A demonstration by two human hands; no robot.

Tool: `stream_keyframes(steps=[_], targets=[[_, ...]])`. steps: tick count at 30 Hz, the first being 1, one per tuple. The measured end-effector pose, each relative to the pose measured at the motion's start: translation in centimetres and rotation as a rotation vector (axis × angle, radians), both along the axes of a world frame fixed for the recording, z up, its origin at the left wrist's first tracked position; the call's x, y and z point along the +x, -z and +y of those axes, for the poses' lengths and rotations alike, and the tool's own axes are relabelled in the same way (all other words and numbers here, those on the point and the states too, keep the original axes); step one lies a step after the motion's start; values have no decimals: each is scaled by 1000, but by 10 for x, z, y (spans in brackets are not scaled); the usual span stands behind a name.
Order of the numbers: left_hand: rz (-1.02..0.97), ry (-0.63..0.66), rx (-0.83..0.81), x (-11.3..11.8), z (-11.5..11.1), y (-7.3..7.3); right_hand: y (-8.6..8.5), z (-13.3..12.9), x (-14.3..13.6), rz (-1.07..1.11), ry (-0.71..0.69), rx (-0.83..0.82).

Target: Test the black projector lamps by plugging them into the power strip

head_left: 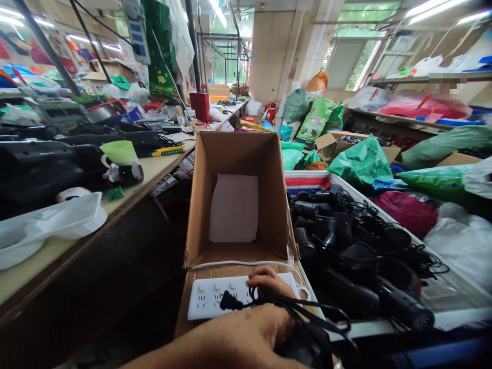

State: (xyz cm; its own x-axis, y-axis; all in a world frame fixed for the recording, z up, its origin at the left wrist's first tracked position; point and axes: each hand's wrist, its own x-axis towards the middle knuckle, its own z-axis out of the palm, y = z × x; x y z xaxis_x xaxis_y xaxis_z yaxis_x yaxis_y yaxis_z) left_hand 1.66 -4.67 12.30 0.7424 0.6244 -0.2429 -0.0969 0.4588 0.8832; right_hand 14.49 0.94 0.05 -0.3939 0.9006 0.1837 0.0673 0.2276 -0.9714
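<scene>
The left hand (253,320) closes its fingers (265,279) around a limp black cord (307,307); the stiff plug (229,301) gives the firmer hold.

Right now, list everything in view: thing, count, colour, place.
cardboard box: one, brown, open, centre
white sheet: one, inside the box
power strip: one, white, on the near flap of the box
plug: one, black, on the strip
black cords: a bundle, by the hand
hair dryers: many, black, in the bin on the right
green bags: several, right rear
green cup: one, on the left bench
workbench: one, tan, left
hands: one hand in view, which one unclear, fingers on the strip and cords
</scene>
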Motion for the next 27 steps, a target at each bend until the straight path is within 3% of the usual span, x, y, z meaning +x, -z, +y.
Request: stream_keyframes(steps=[3, 6, 8, 10, 12, 14, 16, 17, 19, 22, 27], targets=[[64, 25, -68, -9, -3, 5, -11, 9, 19, 63, 305, 161], [190, -52, -141, -24, -6, 7, -26, 27, 58, 164, 620, 266], [228, -122, -173, -34, -8, 8, -37, 37, 85, 191, 750, 307], [201, -186, -192, -43, -8, 8, -44, 40, 104, 40, 806, 287], [142, -235, -172, -50, -8, 8, -44, 34, 114, -237, 681, 168], [97, -284, -112, -55, -8, 5, -36, 20, 115, -424, 372, -33], [88, -345, -27, -61, -6, 0, -20, -2, 115, -338, 63, -291], [95, -372, 11, -64, -5, -2, -12, -14, 116, -218, -26, -419], [122, -414, 62, -69, -2, -7, 4, -40, 125, 41, -41, -595], [137, -464, 90, -73, 5, -10, 13, -72, 143, 220, 58, -621], [90, -442, 134, -62, 13, -14, -6, -80, 136, -56, 33, -448]])
